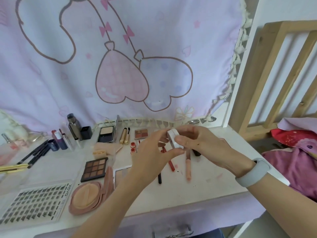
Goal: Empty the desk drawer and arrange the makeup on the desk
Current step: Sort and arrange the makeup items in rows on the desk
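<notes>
While both hands hover above the middle of the desk [197, 184], I see them sharing one small white compact [173, 137]. My left hand [151, 152] pinches it from the near side, thumb under its lower edge and fingers curled at its left face. My right hand [202, 143] wraps it from the right, thumb lying across the front and fingers curled over the top; a grey wristband [253, 171] sits on that wrist. The compact is lifted clear of the desk surface, and whether its lid is parted I cannot tell.

Below the hands, on the desk, lie a red pencil [169, 161], a pink tube [188, 167] and a black pencil [159, 177], near each other. To the left sits a nine-pan eyeshadow palette [94, 169], and nearer me an open pink cushion compact [87, 196] with its puff showing. A tray of false lashes [34, 203] lies at the near left corner. Along the back I see a powder compact [106, 133], two gold tubes [124, 137], a small blush palette [141, 133] and dark bottles [74, 127]. Dark brushes [34, 153] lie fanned at the far left. A pink and lilac curtain [120, 57] hangs behind the desk. At the bottom edge, the drawer front [171, 229] shows.
</notes>
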The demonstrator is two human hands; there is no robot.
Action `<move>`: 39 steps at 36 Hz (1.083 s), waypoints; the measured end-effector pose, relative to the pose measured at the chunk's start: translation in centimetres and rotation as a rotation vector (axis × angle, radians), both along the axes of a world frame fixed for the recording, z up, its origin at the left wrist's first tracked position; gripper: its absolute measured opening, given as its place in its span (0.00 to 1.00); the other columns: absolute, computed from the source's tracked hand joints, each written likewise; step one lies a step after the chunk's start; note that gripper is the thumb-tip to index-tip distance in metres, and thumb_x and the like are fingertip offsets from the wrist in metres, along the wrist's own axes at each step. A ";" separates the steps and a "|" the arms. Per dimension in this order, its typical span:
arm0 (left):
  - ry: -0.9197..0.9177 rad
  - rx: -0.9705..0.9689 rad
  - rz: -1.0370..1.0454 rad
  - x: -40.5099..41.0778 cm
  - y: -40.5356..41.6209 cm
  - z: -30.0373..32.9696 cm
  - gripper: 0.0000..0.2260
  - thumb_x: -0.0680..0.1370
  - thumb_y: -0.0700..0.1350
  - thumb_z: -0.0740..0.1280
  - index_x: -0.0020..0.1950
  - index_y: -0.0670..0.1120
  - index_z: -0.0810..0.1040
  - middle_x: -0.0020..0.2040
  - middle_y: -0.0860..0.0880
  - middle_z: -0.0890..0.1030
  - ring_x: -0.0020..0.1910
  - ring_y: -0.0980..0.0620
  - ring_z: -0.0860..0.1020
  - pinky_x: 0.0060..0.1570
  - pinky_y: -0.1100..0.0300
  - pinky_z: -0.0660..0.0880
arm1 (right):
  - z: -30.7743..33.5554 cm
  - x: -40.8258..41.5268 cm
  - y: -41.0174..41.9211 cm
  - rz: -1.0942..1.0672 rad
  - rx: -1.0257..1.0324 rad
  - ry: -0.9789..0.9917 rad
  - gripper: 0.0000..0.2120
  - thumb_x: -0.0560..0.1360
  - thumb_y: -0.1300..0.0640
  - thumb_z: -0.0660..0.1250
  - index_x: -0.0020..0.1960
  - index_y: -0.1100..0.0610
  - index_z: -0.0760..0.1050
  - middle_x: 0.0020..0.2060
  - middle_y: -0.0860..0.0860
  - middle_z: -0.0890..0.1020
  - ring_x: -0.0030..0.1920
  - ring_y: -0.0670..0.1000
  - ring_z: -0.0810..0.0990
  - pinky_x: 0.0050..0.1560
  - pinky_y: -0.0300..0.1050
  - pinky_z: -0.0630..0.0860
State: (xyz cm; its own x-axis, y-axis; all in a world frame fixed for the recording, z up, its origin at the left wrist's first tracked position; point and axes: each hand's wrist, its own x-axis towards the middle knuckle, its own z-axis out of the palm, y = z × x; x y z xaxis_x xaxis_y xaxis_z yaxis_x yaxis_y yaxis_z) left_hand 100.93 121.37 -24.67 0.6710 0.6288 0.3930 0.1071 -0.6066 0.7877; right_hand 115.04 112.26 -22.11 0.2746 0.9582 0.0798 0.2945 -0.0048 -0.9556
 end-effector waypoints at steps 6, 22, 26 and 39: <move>-0.031 -0.004 0.019 0.5 1.1 -0.2 0.23 0.64 0.53 0.76 0.57 0.60 0.75 0.52 0.61 0.73 0.49 0.64 0.75 0.48 0.68 0.74 | 0.5 0.2 0.3 0.029 0.024 0.312 0.29 0.68 0.56 0.70 0.68 0.54 0.65 0.60 0.53 0.77 0.54 0.49 0.81 0.50 0.43 0.79; 0.129 -0.326 -0.147 2.2 5.7 0.3 0.23 0.66 0.43 0.77 0.59 0.51 0.77 0.52 0.55 0.82 0.51 0.61 0.79 0.52 0.65 0.74 | 0.7 3.8 2.7 -0.068 -0.128 -0.165 0.15 0.73 0.49 0.67 0.59 0.48 0.75 0.47 0.51 0.82 0.43 0.45 0.79 0.53 0.47 0.77; 0.198 -0.380 -0.162 2.9 8.0 0.8 0.26 0.68 0.41 0.76 0.63 0.52 0.71 0.56 0.55 0.78 0.52 0.62 0.78 0.43 0.71 0.73 | -0.6 6.2 3.0 -0.149 -0.030 -0.110 0.19 0.75 0.55 0.65 0.64 0.43 0.70 0.48 0.50 0.79 0.44 0.44 0.77 0.46 0.36 0.75; 0.659 0.022 -0.192 8.2 11.0 -1.6 0.18 0.70 0.53 0.71 0.56 0.50 0.72 0.52 0.53 0.78 0.47 0.58 0.76 0.45 0.65 0.73 | -8.2 8.3 6.9 -0.203 -0.165 -1.060 0.21 0.70 0.41 0.65 0.57 0.52 0.67 0.49 0.44 0.72 0.60 0.45 0.62 0.55 0.42 0.55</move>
